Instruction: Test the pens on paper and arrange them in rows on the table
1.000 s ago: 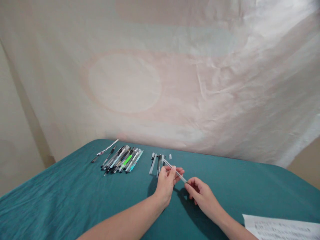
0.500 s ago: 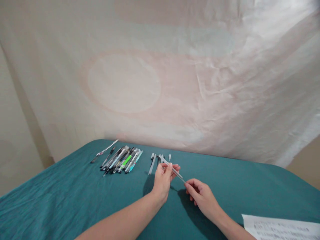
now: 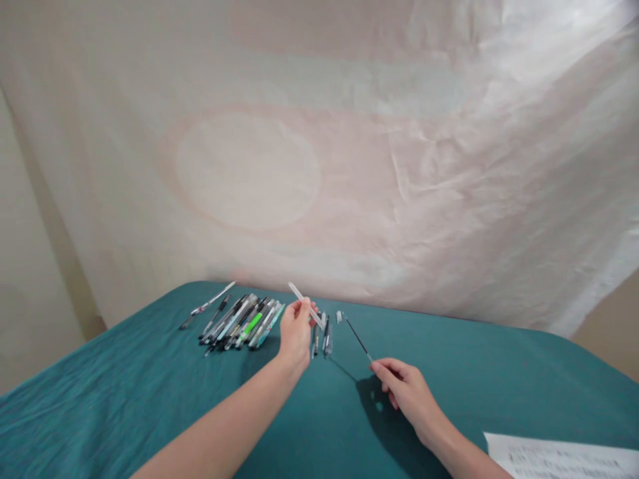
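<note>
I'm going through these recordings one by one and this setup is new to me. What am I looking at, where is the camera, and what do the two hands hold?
There is no machine here, only a person's two bare hands. The camera is worn on the person's head and looks forward and down, so the arms enter from the bottom. The left hand pinches a clear pen barrel, lifted off the table. The right hand holds a thin dark refill by its near end. On the teal cloth lie a row of pens, a few loose pen parts and a small cap. A printed sheet of paper sits at the lower right. A pale sheet hangs behind.
</note>
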Demonstrator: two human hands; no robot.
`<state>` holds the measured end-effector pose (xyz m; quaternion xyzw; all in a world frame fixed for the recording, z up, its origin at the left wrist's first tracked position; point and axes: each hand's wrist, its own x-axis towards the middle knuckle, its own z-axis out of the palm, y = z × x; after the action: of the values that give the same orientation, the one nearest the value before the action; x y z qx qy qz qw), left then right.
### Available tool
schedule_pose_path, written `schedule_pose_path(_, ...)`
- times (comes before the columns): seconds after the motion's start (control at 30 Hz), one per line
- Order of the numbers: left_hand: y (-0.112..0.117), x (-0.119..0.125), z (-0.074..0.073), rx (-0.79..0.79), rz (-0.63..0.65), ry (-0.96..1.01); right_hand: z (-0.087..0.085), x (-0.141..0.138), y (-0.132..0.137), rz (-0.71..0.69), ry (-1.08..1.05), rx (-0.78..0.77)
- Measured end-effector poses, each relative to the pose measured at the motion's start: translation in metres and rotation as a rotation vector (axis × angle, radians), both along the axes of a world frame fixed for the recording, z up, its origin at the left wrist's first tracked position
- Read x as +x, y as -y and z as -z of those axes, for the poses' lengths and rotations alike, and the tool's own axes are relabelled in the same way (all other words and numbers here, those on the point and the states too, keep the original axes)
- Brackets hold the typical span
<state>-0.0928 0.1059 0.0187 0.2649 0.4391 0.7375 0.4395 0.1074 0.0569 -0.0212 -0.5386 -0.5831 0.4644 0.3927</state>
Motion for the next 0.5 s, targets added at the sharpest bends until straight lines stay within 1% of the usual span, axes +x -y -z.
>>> schedule_pose_path(0.03,0.005,0.007,0.006,-0.082,0.053,-0.060,0.000,0.000,0.000,0.008,-0.045,-0.034)
schedule_pose_path(0.1,0.017,0.024,0.018,-0.181,0.162,-0.144,-0.002,-0.002,0.001,0.009,-0.140,-0.082)
schedule_pose_path(0.2,0.032,0.045,0.028,-0.170,0.286,-0.154,-0.006,-0.004,0.005,-0.015,-0.222,-0.111)
schedule_pose_path(0.3,0.040,0.054,0.030,-0.144,0.350,-0.125,-0.008,-0.007,0.011,-0.052,-0.200,-0.109)
schedule_pose_path(0.5,0.041,0.052,0.032,-0.138,0.401,-0.097,-0.007,-0.009,0.013,-0.083,-0.027,-0.068)
